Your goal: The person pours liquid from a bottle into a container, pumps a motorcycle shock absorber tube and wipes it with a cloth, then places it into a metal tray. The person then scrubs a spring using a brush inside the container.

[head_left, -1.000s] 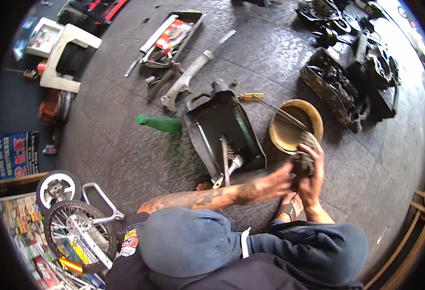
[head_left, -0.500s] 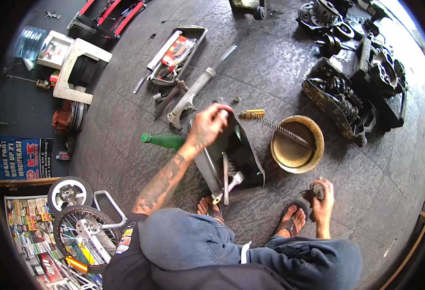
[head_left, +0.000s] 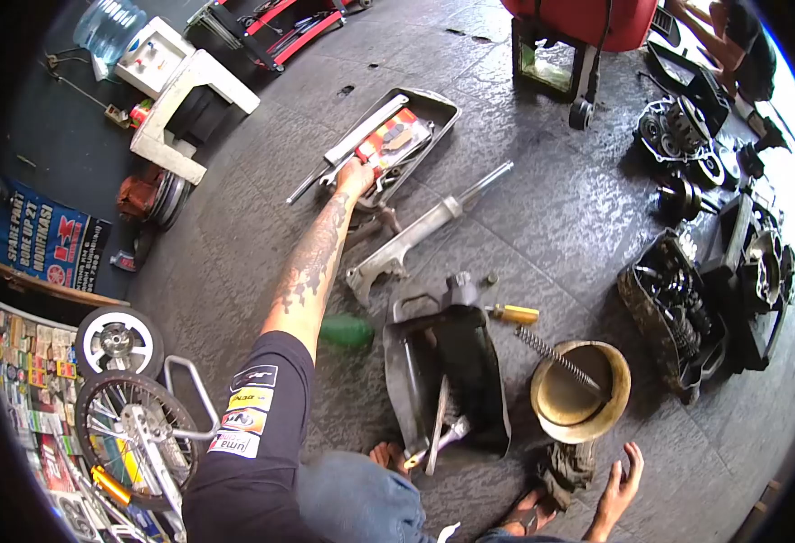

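My left hand (head_left: 354,178) reaches to the near edge of a metal tray (head_left: 447,113) that holds tools and a red packet (head_left: 388,138). Its fingers are bent down among the tools, and what they touch is hidden. At the lower right my right hand (head_left: 619,484) is held with fingers apart and nothing in it. Beside it a dark crumpled rag (head_left: 567,472) lies by my foot. A spring (head_left: 556,355) leans in a round basin (head_left: 622,398) of murky liquid. Left of that sits a black container (head_left: 497,398) with a brush (head_left: 452,434) in it.
A fork tube (head_left: 415,231) lies below the tray, near a yellow-handled screwdriver (head_left: 517,314) and a green bottle (head_left: 347,331). Engine parts (head_left: 678,308) are on the right. Wheels (head_left: 119,341) stand at the left. Another person's arm (head_left: 705,36) shows at the top right.
My left hand has moved from above the black container up to the tray. My right hand has let go of the dark rag, which now lies on the floor. The view has shifted.
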Demonstrator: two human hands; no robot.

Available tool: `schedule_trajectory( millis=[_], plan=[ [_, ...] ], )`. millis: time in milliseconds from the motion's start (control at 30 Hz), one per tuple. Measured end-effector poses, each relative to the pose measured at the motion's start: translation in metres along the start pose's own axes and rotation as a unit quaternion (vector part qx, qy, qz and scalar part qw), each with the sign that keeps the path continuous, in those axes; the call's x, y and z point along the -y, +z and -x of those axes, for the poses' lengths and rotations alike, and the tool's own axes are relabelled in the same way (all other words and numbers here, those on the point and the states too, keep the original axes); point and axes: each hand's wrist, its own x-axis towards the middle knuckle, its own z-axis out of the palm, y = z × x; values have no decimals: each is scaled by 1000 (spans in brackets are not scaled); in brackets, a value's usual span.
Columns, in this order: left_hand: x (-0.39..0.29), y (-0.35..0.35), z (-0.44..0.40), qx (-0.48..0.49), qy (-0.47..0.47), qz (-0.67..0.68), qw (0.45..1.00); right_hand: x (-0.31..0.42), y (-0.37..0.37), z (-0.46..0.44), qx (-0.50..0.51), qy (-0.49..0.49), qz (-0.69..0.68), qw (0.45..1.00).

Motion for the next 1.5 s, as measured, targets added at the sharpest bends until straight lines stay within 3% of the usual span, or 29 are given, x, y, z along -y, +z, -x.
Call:
schedule_trajectory(
  millis=[200, 233, 333, 567, 633, 833, 967, 1100, 1167, 1233, 1300, 1367, 1433, 1500],
  plan=[
    [5, 19, -53, 72, -36, 13, 997, 35, -6, 16, -34, 74, 22, 996],
    [7, 28, -55, 15, -21, 78, 997, 35, -5, 20, -32, 110, 5, 993],
    [16, 49, -78, -22, -41, 148, 988, 38, 1, 32, -29, 137, 21, 990],
    [64, 96, -129, -55, -197, 310, 929, 50, 16, 34, -28, 156, 35, 987],
    [63, 85, -115, 3, -128, 380, 916, 54, 16, 35, -26, 160, 39, 986],
    [8, 54, -89, -123, 39, 451, 883, 48, 16, 32, -10, 139, 58, 989],
    [-24, 41, -78, -80, 177, 491, 849, 58, 23, 30, -15, 168, 34, 985],
    [-58, 63, -57, -85, 186, 623, 755, 57, 27, 26, -8, 183, 9, 983],
    [-77, 78, -46, -84, 158, 669, 722, 59, 30, 24, 2, 174, 12, 985],
    [-98, 89, -26, -23, 103, 728, 678, 58, 29, 25, 9, 173, 27, 984],
    [-108, 106, -15, -24, 107, 662, 741, 75, 32, 22, 15, 183, 29, 983],
    [-112, 111, -3, -2, 100, 523, 847, 74, 32, 22, 19, 181, 31, 983],
    [-109, 131, -2, -69, 63, 478, 873, 74, 32, 22, 20, 180, 40, 983],
    [-102, 130, -1, -74, 11, 384, 920, 70, 32, 24, 21, 182, 31, 983]
  ],
)
